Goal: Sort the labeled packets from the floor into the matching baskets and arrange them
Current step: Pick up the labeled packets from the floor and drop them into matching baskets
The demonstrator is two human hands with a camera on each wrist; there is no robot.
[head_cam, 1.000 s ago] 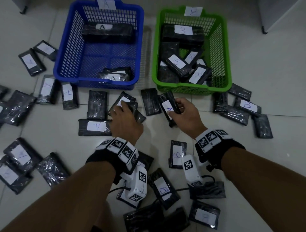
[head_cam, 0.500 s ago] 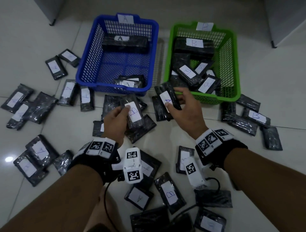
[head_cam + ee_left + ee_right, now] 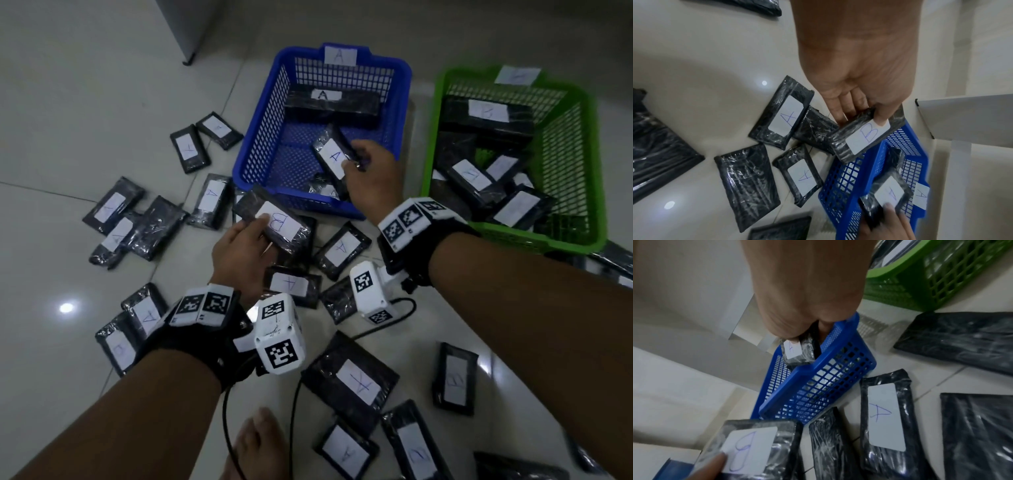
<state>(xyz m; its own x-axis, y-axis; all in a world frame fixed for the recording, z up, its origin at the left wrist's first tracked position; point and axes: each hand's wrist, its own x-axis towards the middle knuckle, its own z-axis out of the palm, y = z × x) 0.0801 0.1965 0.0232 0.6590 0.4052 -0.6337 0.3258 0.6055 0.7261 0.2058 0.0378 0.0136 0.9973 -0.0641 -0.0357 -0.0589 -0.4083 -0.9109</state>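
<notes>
Head view: right hand (image 3: 375,178) grips packet A (image 3: 334,158) over the blue basket (image 3: 260,137), inside its near rim. Left hand (image 3: 239,251) pinches packet B (image 3: 274,222) above the floor (image 3: 85,102), just outside that basket's near-left corner. Green basket (image 3: 597,171) sits alongside.

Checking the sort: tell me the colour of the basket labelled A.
Blue basket, clearest in the head view.

Black packets (image 3: 349,380) in crinkled glossy film with matt white paper labels; blue basket (image 3: 260,137) and green basket (image 3: 596,192) of moulded plastic lattice; glossy floor tiles (image 3: 68,102).
</notes>
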